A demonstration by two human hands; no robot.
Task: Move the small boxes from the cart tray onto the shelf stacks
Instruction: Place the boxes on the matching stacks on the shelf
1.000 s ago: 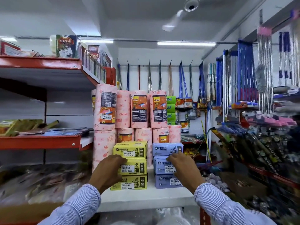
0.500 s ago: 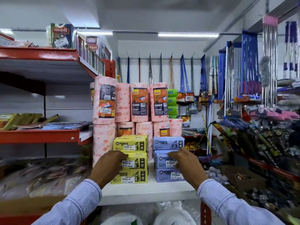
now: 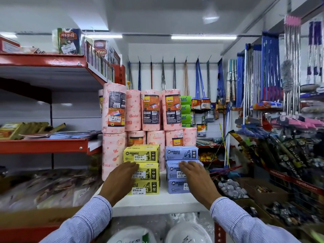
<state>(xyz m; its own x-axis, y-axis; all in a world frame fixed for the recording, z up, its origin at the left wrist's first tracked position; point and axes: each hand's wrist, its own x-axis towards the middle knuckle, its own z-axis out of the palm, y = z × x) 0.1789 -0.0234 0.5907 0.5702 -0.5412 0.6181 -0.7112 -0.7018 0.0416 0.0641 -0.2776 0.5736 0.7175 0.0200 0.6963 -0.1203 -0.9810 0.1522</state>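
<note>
On the white shelf (image 3: 157,201), two stacks of small boxes stand side by side near its front edge, with a narrow gap between them. The yellow stack (image 3: 142,170) on the left is three boxes high, each printed "MIRACLE" with a bag drawing and carrying a white price sticker on its front face (the top one reads 49.00). The left hand (image 3: 121,181) lies flat against the front of this stack, fingers straight and together, covering the left part of the middle and bottom boxes; it presses rather than grips, and nothing is held in it. The lilac stack (image 3: 181,169) to the right is also three boxes high, with the same brand print and stickers; its middle box sits slightly skewed, jutting toward the shelf's right edge. The right hand (image 3: 196,179) rests open on that stack's front, fingertips reaching the upper rim of the middle box, palm over the right side of the lower two, closed around nothing. Both wrists come out of blue-striped sleeves (image 3: 245,223). Behind the stacks, toward the shelf's back edge, pink kitchen towel rolls (image 3: 150,111) stand upright in two tiers, the left column touching the yellow boxes' rear corner.
</note>
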